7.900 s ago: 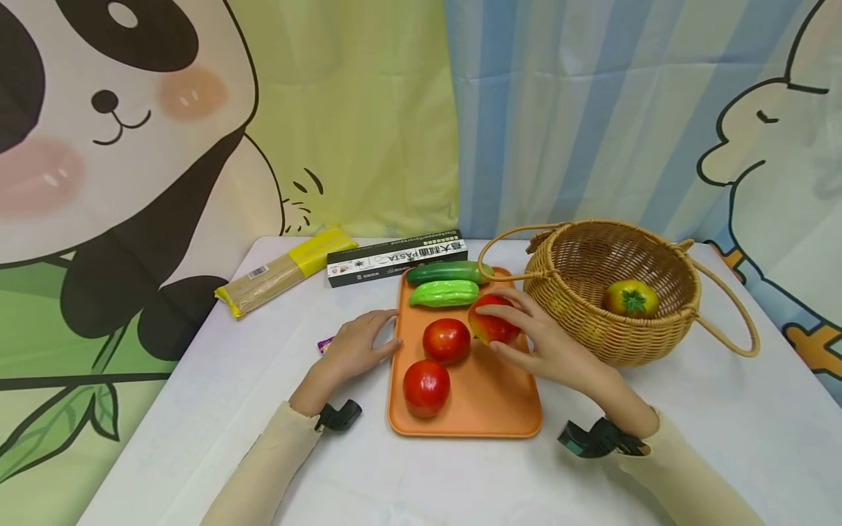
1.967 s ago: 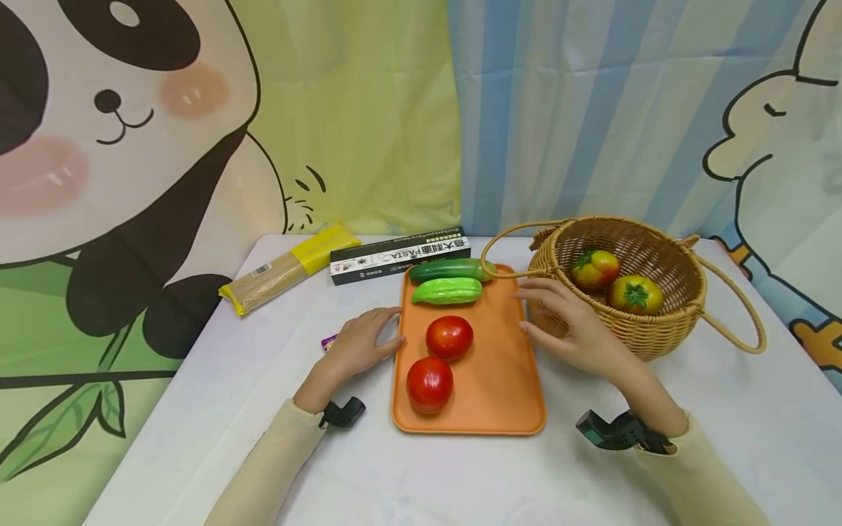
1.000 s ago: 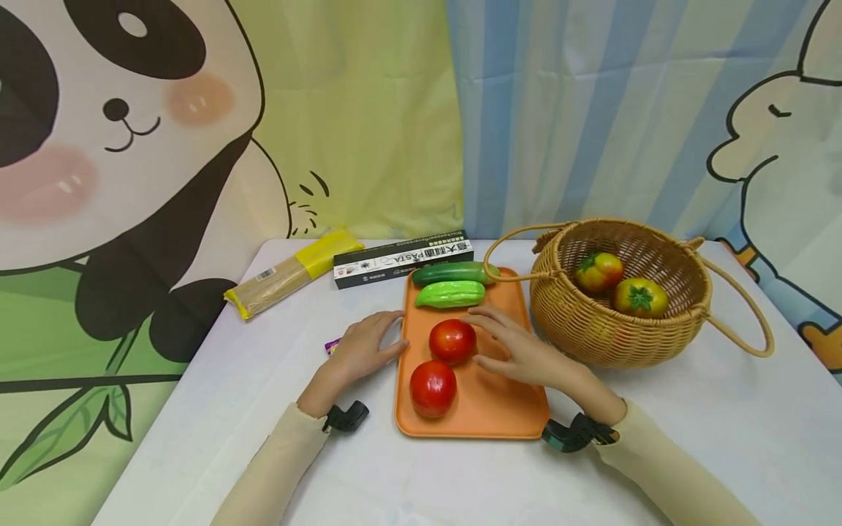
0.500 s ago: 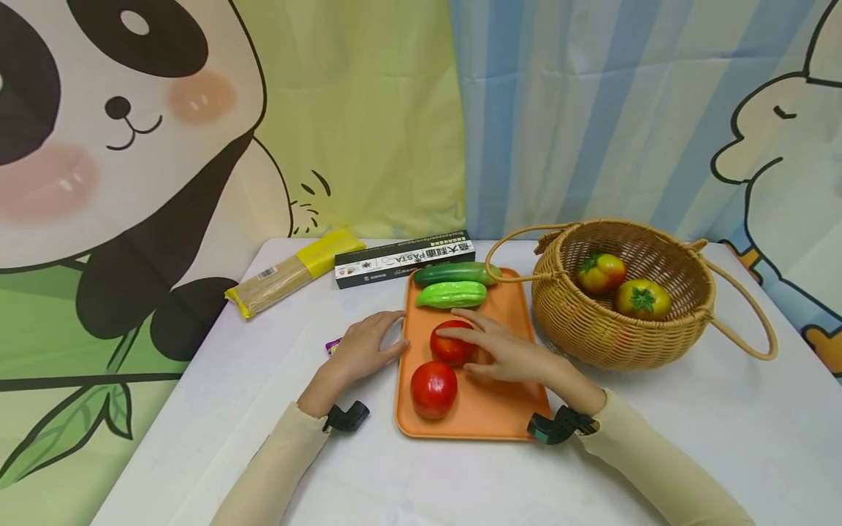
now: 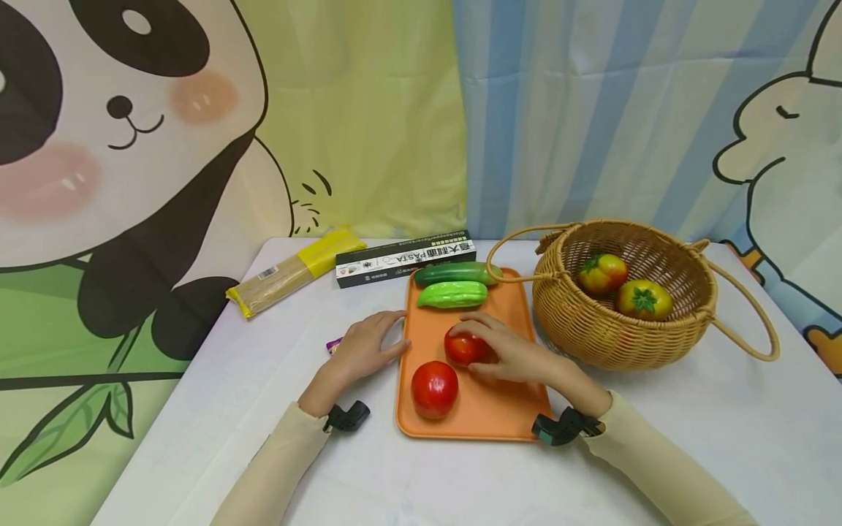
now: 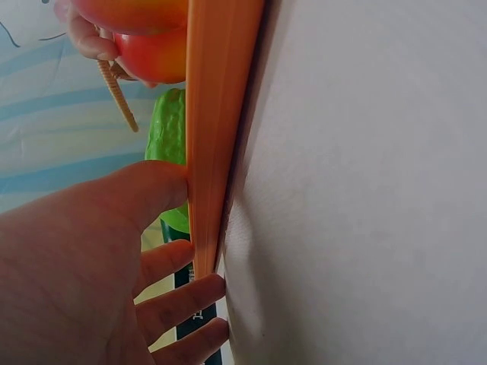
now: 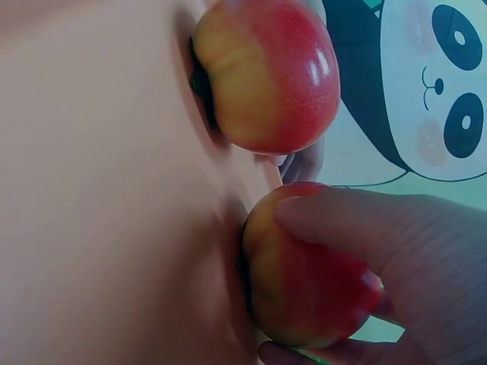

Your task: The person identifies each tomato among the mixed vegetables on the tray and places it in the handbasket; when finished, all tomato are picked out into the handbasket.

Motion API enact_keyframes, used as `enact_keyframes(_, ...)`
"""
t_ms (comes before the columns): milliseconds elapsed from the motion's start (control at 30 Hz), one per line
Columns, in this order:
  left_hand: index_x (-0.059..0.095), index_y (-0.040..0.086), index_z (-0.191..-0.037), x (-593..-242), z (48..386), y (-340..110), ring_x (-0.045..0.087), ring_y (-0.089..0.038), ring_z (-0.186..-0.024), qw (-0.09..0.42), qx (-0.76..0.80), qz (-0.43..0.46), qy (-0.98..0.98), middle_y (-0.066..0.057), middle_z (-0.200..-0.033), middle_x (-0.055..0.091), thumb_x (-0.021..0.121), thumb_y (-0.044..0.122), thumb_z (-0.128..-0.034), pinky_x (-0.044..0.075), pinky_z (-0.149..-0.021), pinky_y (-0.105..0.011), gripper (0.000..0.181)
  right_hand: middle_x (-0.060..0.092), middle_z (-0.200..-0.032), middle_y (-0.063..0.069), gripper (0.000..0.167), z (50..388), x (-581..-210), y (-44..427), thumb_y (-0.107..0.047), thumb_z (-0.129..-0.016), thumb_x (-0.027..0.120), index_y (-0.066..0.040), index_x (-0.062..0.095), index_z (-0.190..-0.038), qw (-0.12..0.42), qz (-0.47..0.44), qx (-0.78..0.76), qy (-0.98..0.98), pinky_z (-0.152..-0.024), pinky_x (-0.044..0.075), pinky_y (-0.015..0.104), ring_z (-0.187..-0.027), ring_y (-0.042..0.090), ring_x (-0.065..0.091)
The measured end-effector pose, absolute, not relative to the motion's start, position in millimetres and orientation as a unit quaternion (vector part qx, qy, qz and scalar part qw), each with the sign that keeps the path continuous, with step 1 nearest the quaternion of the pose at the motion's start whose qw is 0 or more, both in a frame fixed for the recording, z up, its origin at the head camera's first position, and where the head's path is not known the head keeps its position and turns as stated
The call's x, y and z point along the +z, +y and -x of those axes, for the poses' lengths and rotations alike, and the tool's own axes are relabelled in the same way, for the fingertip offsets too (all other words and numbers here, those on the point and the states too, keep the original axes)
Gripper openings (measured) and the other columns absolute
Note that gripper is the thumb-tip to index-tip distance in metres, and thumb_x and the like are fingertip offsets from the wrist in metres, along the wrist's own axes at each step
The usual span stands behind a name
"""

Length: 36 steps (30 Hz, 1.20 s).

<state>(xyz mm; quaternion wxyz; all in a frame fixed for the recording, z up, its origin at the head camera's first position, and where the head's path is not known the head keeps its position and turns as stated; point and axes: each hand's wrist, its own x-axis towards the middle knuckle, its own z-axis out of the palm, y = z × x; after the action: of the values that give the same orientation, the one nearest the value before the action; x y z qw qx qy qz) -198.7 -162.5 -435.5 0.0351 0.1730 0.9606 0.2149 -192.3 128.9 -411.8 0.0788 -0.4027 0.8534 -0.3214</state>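
Observation:
On the orange tray (image 5: 500, 416), my right hand (image 5: 509, 352) grips a red tomato (image 5: 463, 349), its thumb and fingers around the sides. The right wrist view shows this tomato (image 7: 304, 281) low against the tray, yellowish toward its stem side. A second red tomato (image 5: 435, 389) sits nearer the front of the tray. My left hand (image 5: 358, 351) rests at the tray's left edge; in the left wrist view its thumb and fingers (image 6: 163, 194) touch the rim. A light green bumpy gourd (image 5: 452, 294) and a dark green cucumber (image 5: 454, 274) lie at the tray's far end.
A wicker basket (image 5: 592, 332) with two yellow-red tomatoes (image 5: 645, 300) inside stands right of the tray, one handle loop (image 5: 506, 235) reaching over the tray's far corner. Behind lie a black pasta box (image 5: 406, 259) and a yellow noodle packet (image 5: 296, 270). A small purple wrapper (image 5: 332, 345) lies by my left hand.
Earlier my right hand placed a tomato in the basket and came back to the tray. It now grips the farther red tomato, which has shifted slightly right. My left hand stays put.

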Motion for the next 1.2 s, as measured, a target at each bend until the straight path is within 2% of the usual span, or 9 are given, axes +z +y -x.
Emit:
enact_keyframes(633, 0.045, 0.016, -0.146, -437, 198, -161, 0.04, -0.03, -0.138, 0.037, 0.219, -0.176, 0.959, -0.009, -0.147, 0.047, 0.058, 0.044, -0.0952, 0.031, -0.111, -0.055, 0.059, 0.045, -0.14, 0.017, 0.048, 184, -407, 137, -0.013, -0.087, 0.074, -0.013, 0.055, -0.131, 0.048, 0.39, -0.339, 0.855, -0.1, 0.047, 0.051, -0.127, 0.036, 0.047)
enact_keyframes(867, 0.045, 0.016, -0.146, -436, 198, -161, 0.04, -0.03, -0.138, 0.038, 0.218, -0.178, 0.959, -0.01, -0.147, 0.048, 0.058, 0.044, -0.0952, 0.031, -0.111, -0.055, 0.059, 0.045, -0.139, 0.015, 0.048, 180, -396, 142, -0.018, -0.088, 0.074, -0.015, 0.056, -0.132, 0.059, 0.376, -0.345, 0.858, -0.1, 0.047, 0.052, -0.125, 0.035, 0.049)
enact_keyframes(1067, 0.044, 0.017, -0.146, -434, 198, -162, 0.04, -0.029, -0.138, 0.042, 0.218, -0.173, 0.96, -0.009, -0.147, 0.047, 0.058, 0.044, -0.0949, 0.031, -0.112, -0.055, 0.06, 0.044, -0.142, 0.019, 0.05, 179, -384, 144, -0.02, -0.088, 0.074, -0.015, 0.055, -0.133, 0.053, 0.373, -0.331, 0.865, -0.099, 0.046, 0.056, -0.127, 0.04, 0.046)
enact_keyframes(1200, 0.045, 0.017, -0.146, -434, 198, -162, 0.04, -0.029, -0.138, 0.041, 0.219, -0.171, 0.96, -0.009, -0.147, 0.047, 0.058, 0.044, -0.0949, 0.031, -0.112, -0.055, 0.06, 0.045, -0.142, 0.018, 0.05, 179, -375, 146, -0.021, -0.087, 0.075, -0.016, 0.056, -0.133, 0.039, 0.382, -0.325, 0.864, -0.099, 0.046, 0.055, -0.128, 0.037, 0.047)
